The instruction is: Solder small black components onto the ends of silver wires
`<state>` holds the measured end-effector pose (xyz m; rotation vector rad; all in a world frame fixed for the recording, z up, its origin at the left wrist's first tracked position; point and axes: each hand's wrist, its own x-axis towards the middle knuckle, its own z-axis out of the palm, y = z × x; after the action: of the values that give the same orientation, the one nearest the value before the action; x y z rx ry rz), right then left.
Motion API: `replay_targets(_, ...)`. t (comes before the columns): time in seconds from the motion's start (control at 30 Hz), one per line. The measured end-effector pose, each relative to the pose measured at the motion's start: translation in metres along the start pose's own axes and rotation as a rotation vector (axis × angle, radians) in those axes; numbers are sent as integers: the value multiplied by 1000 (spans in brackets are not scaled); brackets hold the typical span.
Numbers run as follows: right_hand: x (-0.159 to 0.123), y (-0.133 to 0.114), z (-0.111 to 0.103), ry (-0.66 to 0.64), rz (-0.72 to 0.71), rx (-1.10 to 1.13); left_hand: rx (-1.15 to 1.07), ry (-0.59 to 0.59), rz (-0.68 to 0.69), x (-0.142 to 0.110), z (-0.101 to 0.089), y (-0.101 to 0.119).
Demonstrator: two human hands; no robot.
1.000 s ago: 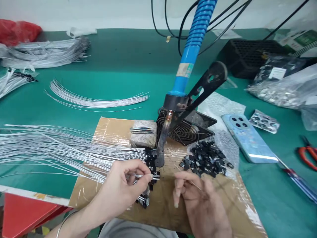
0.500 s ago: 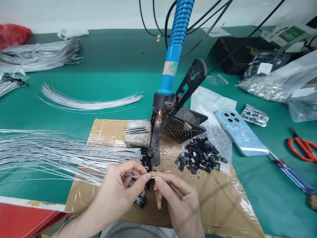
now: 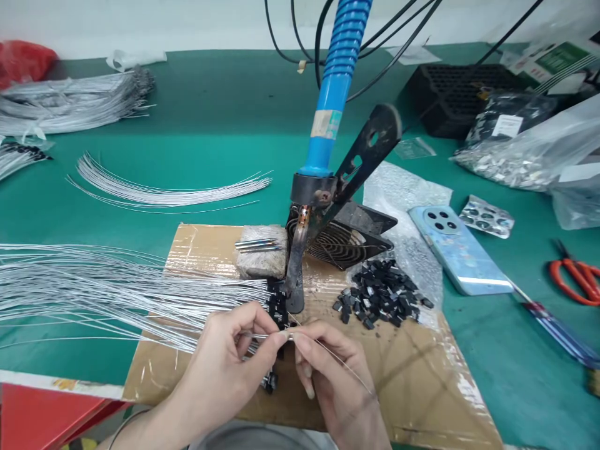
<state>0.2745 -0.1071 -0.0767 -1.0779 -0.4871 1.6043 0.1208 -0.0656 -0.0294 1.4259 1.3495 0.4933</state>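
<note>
My left hand (image 3: 225, 359) is closed in a pinch on a thin white wire (image 3: 259, 336) near its end. My right hand (image 3: 341, 372) is closed too, thumb and forefinger meeting my left fingertips at the wire's end. A fine strand (image 3: 349, 369) runs across the right fingers and sticks out past their tips; the exact hold on it is hidden. Just beyond my fingers, the blackened metal tip (image 3: 295, 275) of a blue-handled hot tool (image 3: 323, 125) points down. White wires (image 3: 201, 290) with black ends (image 3: 277, 306) lie beside and partly behind my left hand.
Small black parts (image 3: 384, 294) are heaped right of the tool on the cardboard (image 3: 422, 381). Behind the tip stand a fan (image 3: 337, 240) and a grey block (image 3: 262, 262). A phone (image 3: 459, 250), screwdriver (image 3: 557, 331) and red-handled pliers (image 3: 576, 281) lie right; a loose wire bundle (image 3: 173, 195) lies back left.
Both hands keep their pinch, fingertips together. The right fingers have shifted slightly, and the fine strand now lies closer along them. The whole view has moved a little.
</note>
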Motion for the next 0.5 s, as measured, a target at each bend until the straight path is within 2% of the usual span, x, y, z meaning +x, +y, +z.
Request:
replay_targets(0.2,-3,-3,1,32,26,-15,33,5,-7,-1,-1,1)
replay_targets(0.5,-4,1,-5,-4,12,-50,16,3,-6,-2,1,2)
